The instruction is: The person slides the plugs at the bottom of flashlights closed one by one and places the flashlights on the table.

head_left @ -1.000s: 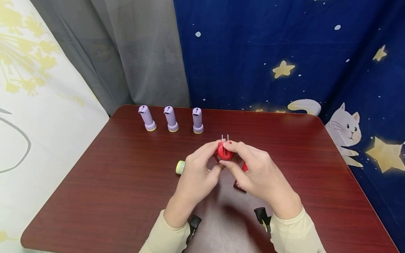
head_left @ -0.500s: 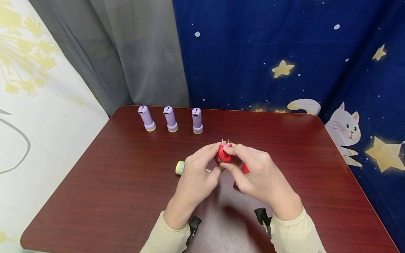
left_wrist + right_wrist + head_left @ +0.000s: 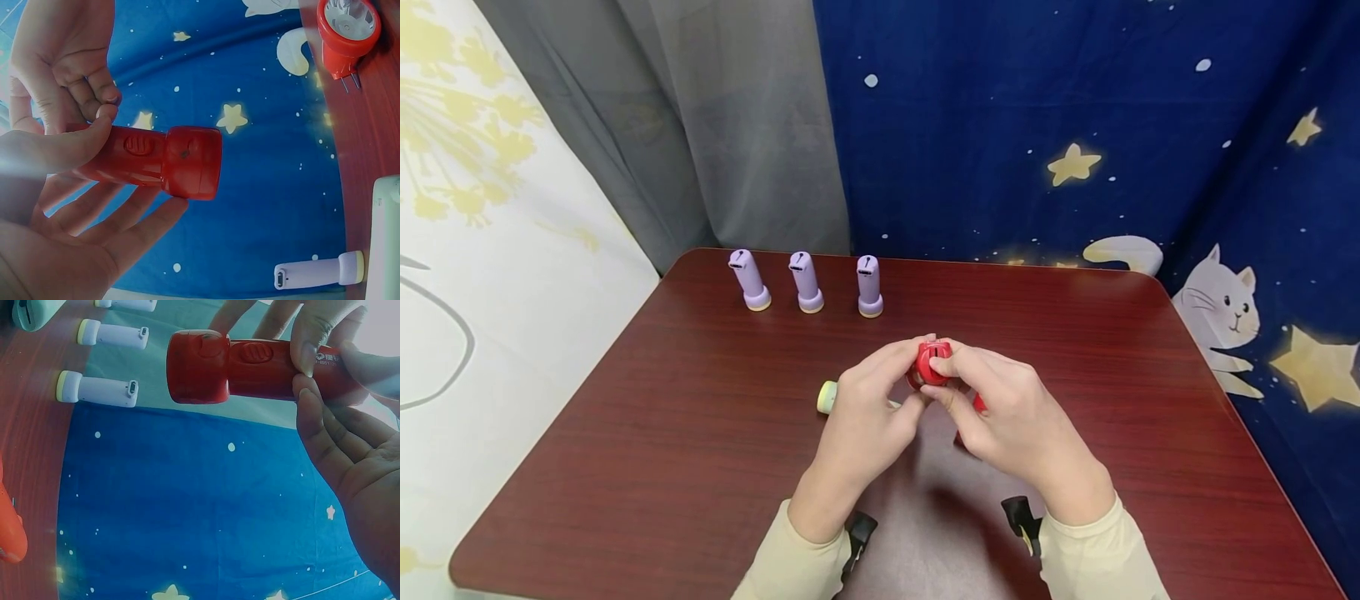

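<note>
A red flashlight point(image 3: 933, 367) is held above the table between both hands, its slotted tail end facing the head camera. In the left wrist view its body carries a ribbed switch point(image 3: 139, 145) and a wider head point(image 3: 192, 164). My left hand point(image 3: 872, 404) grips the body, thumb on one side and fingers along the other. My right hand point(image 3: 1015, 408) pinches the tail end with thumb and forefinger. No prongs stick out of this tail now. Beneath the right hand lies a second red flashlight point(image 3: 350, 40), with a clear lens and two metal prongs out.
Three light purple flashlights point(image 3: 806, 283) stand in a row near the table's back edge. A pale green flashlight point(image 3: 827, 397) lies partly hidden behind my left hand. Grey and star-patterned blue curtains point(image 3: 985, 125) hang behind the brown table point(image 3: 662, 433).
Two metal prongs stuck out beyond the held flashlight's tail a second ago. They looked shorter half a second ago and have now gone from sight. Both hands have stayed nearly in place.
</note>
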A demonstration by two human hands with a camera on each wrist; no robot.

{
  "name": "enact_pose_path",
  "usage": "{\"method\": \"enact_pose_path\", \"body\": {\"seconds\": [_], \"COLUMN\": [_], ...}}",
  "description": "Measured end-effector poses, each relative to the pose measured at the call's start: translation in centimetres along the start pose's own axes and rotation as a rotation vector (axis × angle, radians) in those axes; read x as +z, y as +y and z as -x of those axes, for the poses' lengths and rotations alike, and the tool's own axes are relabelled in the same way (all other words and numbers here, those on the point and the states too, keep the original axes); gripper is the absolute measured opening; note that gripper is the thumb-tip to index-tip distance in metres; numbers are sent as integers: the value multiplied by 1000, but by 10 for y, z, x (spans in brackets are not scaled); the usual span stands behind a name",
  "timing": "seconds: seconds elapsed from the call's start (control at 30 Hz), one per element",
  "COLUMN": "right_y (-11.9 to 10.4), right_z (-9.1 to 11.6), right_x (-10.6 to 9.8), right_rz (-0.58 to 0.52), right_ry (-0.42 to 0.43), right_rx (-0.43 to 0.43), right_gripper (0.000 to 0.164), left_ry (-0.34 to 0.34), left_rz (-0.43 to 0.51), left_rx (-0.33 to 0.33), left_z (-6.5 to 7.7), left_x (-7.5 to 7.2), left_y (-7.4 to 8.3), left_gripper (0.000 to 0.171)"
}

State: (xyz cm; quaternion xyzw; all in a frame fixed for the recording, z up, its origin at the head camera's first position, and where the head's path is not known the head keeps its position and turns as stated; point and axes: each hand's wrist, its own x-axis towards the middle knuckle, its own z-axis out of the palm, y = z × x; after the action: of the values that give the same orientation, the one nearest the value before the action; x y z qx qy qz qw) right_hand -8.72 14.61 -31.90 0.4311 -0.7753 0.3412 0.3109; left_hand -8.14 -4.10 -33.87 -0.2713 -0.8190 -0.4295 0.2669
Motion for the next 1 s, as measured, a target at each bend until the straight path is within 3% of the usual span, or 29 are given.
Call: {"method": "enact_pose_path", "body": {"seconds": [0.47, 0.7, 0.83, 1.0], "right_y": [2, 2, 3, 6], "right_z": [2, 3, 3, 3], "right_x": [2, -7, -9, -9], "right_rz": [29, -21, -54, -88], "right_ry": [9, -57, -75, -66], "right_rx": [-55, 96, 147, 175], "right_gripper": [25, 33, 29, 44], "left_ry": [-22, -80, -138, -163], "left_rz": [23, 69, 192, 293], "left_rx": [-36, -60, -133, -164], "left_z": [2, 1, 1, 0], "left_x": [0, -2, -7, -12], "left_y": [-2, -2, -3, -6], "left_gripper": [52, 51, 52, 50]}}
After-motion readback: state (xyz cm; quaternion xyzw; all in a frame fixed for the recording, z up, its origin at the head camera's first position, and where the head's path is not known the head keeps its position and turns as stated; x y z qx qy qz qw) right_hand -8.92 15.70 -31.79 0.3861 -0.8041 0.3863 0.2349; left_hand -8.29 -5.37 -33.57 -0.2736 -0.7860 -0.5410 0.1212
